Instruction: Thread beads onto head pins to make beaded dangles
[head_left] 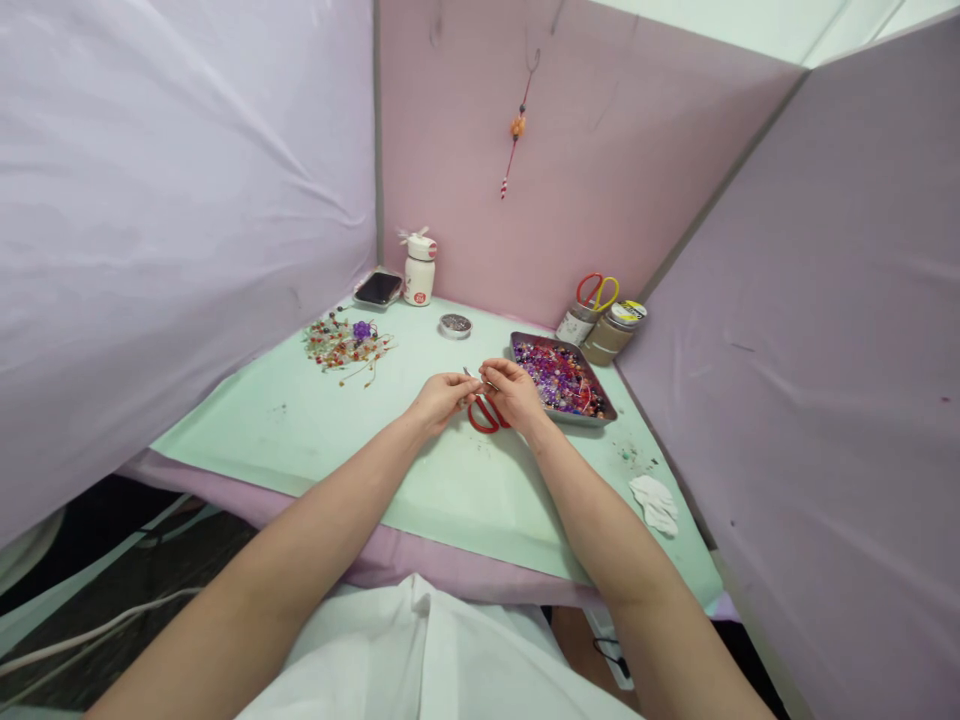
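Observation:
My left hand (pixel 442 400) and my right hand (pixel 514 393) meet over the middle of the table, fingertips almost touching. Both are closed in a pinch. Whatever lies between the fingers is too small to make out. Red-handled scissors (pixel 484 415) rest on the table just below the hands, partly hidden by my right hand. Close to the right hand is a dark metal tray (pixel 585 420) full of purple and red beads (pixel 551 375). Beyond the hands sits a small round container (pixel 455 325).
Beaded strands (pixel 341 345) lie in a pile at left. Behind them stand a phone-like black object (pixel 379 288) and a white bottle (pixel 420 270). Jars (pixel 611 335) and red-and-yellow-handled scissors (pixel 598 290) are at back right. A beaded string (pixel 517 126) hangs ahead; a crumpled white cloth (pixel 655 503) lies right.

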